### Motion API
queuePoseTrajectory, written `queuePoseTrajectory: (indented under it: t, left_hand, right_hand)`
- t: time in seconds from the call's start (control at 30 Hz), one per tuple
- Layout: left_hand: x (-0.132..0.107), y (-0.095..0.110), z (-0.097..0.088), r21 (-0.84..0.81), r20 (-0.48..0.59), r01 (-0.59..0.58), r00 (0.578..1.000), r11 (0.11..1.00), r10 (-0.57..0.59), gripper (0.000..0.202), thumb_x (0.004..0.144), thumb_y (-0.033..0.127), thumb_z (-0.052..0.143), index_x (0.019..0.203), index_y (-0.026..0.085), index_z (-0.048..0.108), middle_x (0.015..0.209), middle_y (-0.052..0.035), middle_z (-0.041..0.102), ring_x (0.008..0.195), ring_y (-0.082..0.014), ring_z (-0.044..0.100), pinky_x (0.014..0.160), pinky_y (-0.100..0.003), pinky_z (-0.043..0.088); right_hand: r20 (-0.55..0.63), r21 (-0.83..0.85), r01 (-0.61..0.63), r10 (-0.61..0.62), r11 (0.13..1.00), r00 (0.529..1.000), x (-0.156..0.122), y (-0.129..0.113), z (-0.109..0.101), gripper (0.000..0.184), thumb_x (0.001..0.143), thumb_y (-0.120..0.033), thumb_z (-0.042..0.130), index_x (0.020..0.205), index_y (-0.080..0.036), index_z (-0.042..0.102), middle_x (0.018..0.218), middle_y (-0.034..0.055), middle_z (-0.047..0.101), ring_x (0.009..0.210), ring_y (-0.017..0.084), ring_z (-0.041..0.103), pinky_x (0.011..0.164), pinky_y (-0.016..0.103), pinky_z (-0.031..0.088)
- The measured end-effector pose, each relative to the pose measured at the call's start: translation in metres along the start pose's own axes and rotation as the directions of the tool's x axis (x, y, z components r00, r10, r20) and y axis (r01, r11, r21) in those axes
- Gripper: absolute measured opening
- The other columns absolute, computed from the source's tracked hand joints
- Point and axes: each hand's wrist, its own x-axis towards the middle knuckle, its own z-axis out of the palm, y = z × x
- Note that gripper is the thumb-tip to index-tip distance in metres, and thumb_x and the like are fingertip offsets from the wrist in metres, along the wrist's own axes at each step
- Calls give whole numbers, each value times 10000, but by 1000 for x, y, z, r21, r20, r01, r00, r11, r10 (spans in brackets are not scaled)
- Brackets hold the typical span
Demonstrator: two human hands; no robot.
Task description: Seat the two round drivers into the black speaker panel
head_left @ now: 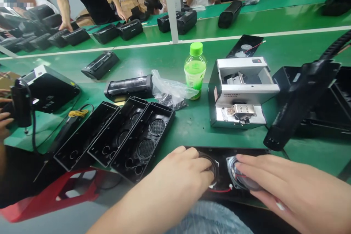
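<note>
A black speaker housing (227, 157) lies open on the green bench right in front of me, with its inside facing up. My left hand (183, 172) grips a round speaker driver (211, 166) at the housing's left opening, and my fingers hide most of it. My right hand (287, 179) holds a second driver (241, 173), tilted, at the right opening. A red wire (222, 190) runs across the housing between the drivers.
Several open black housings (131, 135) lie left of my hands. Ahead stand a silver screw feeder (238, 91), a green-capped bottle (195, 71) and a plastic bag (170, 89). A black power tool (298, 102) hangs at right. A co-worker's hand (4, 120) shows at far left.
</note>
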Motion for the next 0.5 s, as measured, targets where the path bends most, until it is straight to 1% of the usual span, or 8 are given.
queuePoseTrajectory:
  t: [0.07,0.13,0.17,0.27,0.33,0.4,0.47,0.5]
  left_hand:
    - [1,-2,3,37,-19,6,1000,999,-5,103,1032,139,700,952,203,698,1012,-31,735,924,-239,602,800,-400,411]
    - [2,-4,7,61,-23,-10,1000,998,11,150,1048,168,696,901,196,683,939,-35,725,901,-246,601,787,-410,406]
    - [3,-5,9,43,-34,-16,999,999,18,155,1058,166,676,906,193,687,928,-37,730,915,-247,614,799,-409,419]
    - [2,-9,10,-164,-125,6,992,986,-26,183,1082,115,571,1004,191,718,994,-42,769,997,-232,672,857,-375,473]
    - [1,-10,6,-400,-163,63,977,914,-139,216,1101,123,525,1071,209,721,1039,-20,773,987,-187,692,859,-322,499]
    - [2,-9,0,-592,-130,149,952,792,-276,220,1127,173,509,1077,230,716,1034,17,759,922,-135,685,828,-267,502]
    - [5,-7,-5,-695,-74,231,919,680,-388,245,1142,214,497,1041,243,719,1005,42,743,884,-107,663,810,-234,491]
    - [8,-6,-7,-731,-44,262,903,630,-427,259,1142,230,495,1014,243,720,984,46,738,874,-104,653,802,-230,486]
  right_hand:
    - [33,-11,-4,4,1000,999,9,-3,2,327,1175,-349,633,1392,-117,710,1270,136,625,1147,265,666,970,289,639]
    - [49,-20,22,-21,1000,999,17,-3,4,298,1183,-248,512,1351,-114,718,1306,119,616,1141,250,667,956,302,646]
    - [53,-20,37,-36,999,998,20,-3,6,340,1180,-192,427,1338,-123,720,1341,98,604,1142,238,667,942,312,652]
    - [50,-20,64,-63,998,997,23,3,10,480,1157,-93,266,1324,-155,712,1403,31,577,1130,209,669,885,339,666]
    - [62,-15,81,-80,997,995,20,7,12,483,1168,-101,257,1346,-159,703,1414,24,570,1137,211,668,867,343,672]
    - [94,-18,76,-74,997,993,13,10,12,486,1168,-115,260,1384,-152,694,1448,44,545,1163,238,659,853,364,676]
    - [118,-43,45,-40,998,992,4,7,9,492,1172,-142,274,1464,-170,668,1519,57,486,1214,284,638,872,414,675]
    - [87,-57,16,-11,998,996,1,3,6,478,1177,-158,299,1494,-192,655,1542,54,464,1221,302,633,881,433,671]
